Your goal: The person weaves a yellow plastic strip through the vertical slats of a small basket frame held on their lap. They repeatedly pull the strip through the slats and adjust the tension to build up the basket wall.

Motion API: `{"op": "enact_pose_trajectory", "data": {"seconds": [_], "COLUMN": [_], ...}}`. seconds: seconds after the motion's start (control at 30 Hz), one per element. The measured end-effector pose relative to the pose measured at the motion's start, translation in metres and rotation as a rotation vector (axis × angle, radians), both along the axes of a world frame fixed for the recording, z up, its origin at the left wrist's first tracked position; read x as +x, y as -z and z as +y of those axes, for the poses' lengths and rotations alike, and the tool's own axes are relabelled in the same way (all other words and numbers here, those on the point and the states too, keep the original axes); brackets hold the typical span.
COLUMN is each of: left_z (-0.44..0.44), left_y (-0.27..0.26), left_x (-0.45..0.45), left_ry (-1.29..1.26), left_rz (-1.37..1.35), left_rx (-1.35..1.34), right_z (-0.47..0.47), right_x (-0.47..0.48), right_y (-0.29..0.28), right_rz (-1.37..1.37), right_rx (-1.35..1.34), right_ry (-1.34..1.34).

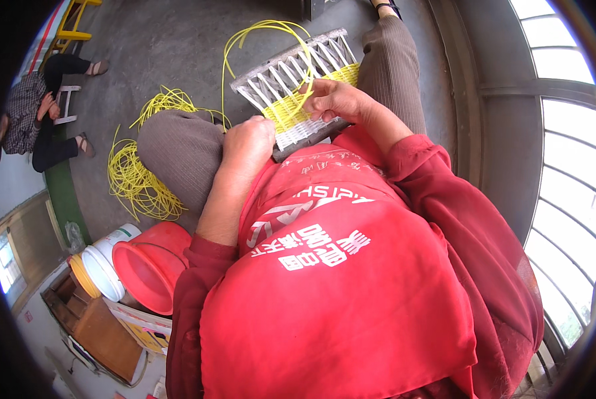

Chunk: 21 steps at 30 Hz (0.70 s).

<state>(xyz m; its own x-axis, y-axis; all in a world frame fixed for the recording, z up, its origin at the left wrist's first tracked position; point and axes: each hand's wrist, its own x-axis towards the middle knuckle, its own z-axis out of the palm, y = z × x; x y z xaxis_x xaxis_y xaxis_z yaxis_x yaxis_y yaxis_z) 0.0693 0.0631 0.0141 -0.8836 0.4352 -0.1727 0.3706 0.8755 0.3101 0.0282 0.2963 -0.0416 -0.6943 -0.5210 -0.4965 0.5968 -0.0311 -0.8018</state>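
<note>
Across my lap lies a frame (pixel 290 54) with white strands strung in a zigzag and a woven band of yellow strands (pixel 345 75) over white weaving (pixel 305 133). My right hand (pixel 330 99) is above the weaving, its thumb and forefinger closed on a yellow strand that loops over the frame. At the band's left end, my left hand (pixel 250 142) is curled with its knuckles up against the edge; what its fingers hold is hidden. Beside my left knee, loose coils of yellow cord (pixel 143 174) lie on the floor, with some cord running towards the work.
A red bucket (pixel 150 264), a white bucket (pixel 100 269) and a cardboard box (pixel 143 326) stand at the lower left. Another person (pixel 26 114) sits at the far left near a small white stool (pixel 68 104). Windows line the right wall.
</note>
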Motion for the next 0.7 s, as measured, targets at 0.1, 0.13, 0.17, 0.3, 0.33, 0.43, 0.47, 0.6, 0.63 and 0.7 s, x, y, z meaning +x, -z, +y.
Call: {"op": "enact_pose_trajectory", "data": {"seconds": [0.1, 0.13, 0.17, 0.3, 0.33, 0.43, 0.47, 0.6, 0.63, 0.7], "left_z": [0.005, 0.005, 0.007, 0.013, 0.016, 0.032, 0.038, 0.045, 0.044, 0.038], "left_y": [0.011, 0.013, 0.015, 0.016, 0.019, 0.012, 0.008, 0.012, 0.011, 0.008], "left_x": [0.005, 0.006, 0.007, 0.001, -0.006, -0.022, -0.026, -0.029, -0.031, -0.037], "left_ry": [0.133, 0.176, 0.180, 0.024, -0.097, -0.439, -0.548, -0.741, -0.716, -0.665], "left_rz": [-0.065, -0.081, -0.134, -0.283, -0.322, -0.578, -0.687, -0.629, -0.597, -0.530], "left_rx": [-0.017, -0.008, -0.005, 0.226, 0.384, 0.855, 1.011, 1.468, 1.528, 1.647], "right_z": [0.002, 0.001, 0.002, 0.000, -0.002, -0.010, -0.013, -0.017, -0.018, -0.018], "right_x": [0.012, 0.015, 0.016, 0.028, 0.033, 0.047, 0.048, 0.051, 0.052, 0.054], "right_y": [-0.002, -0.001, 0.001, -0.006, -0.008, -0.009, -0.006, -0.001, 0.002, 0.004], "right_rz": [-0.212, -0.215, -0.197, -0.046, 0.010, 0.110, 0.093, 0.092, 0.092, 0.194], "right_rx": [-0.186, -0.129, -0.086, 0.103, 0.153, 0.214, 0.209, 0.258, 0.266, 0.345], "right_ry": [0.131, 0.177, 0.191, 0.121, 0.042, -0.167, -0.200, -0.340, -0.376, -0.484]}}
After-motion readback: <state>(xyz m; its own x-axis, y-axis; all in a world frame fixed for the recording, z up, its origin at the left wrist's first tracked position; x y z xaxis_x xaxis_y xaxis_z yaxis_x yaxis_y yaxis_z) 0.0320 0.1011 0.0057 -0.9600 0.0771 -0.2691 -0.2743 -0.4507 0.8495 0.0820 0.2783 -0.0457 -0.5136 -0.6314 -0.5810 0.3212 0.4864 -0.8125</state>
